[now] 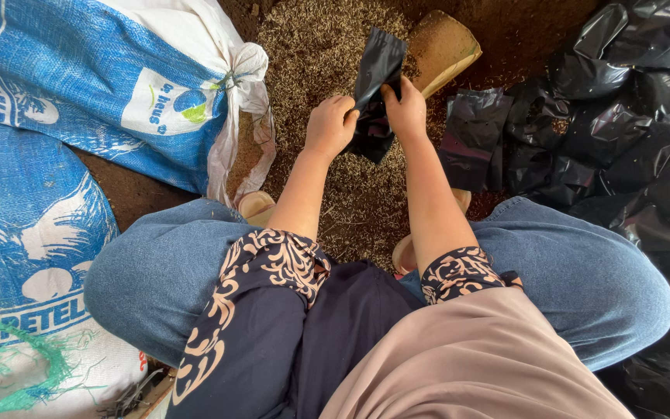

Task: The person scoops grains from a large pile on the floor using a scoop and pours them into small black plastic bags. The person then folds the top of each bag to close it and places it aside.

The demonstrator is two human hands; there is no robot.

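Holding a small black plastic bag (376,85) above the heap of husk and soil (319,46), between the knees and well clear of the ground; left hand (329,124) closed on the bag's left edge, fingers curled inward; right hand (405,109) pinching the right edge, thumb pressed against the film; both hands thus shut on the same bag, its upper end sticking up past the knuckles, its lower part hanging crumpled below.

Judged from the grip: working the mouth of the bag apart. For doing it well: keep thumbs and forefingers rubbing the two thin layers against each other near the edge rather than tugging outward, since film this light seems likely to stretch or tear; hold the edge taut between both hands so the layers slide; keep the bag above the heap, so spilled grains fall back there.

Near at hand: a pile of loose black bags (622,147) to the right; a tan scoop-like object (440,46) just behind the held bag; blue-and-white woven sacks (79,85) to the left.
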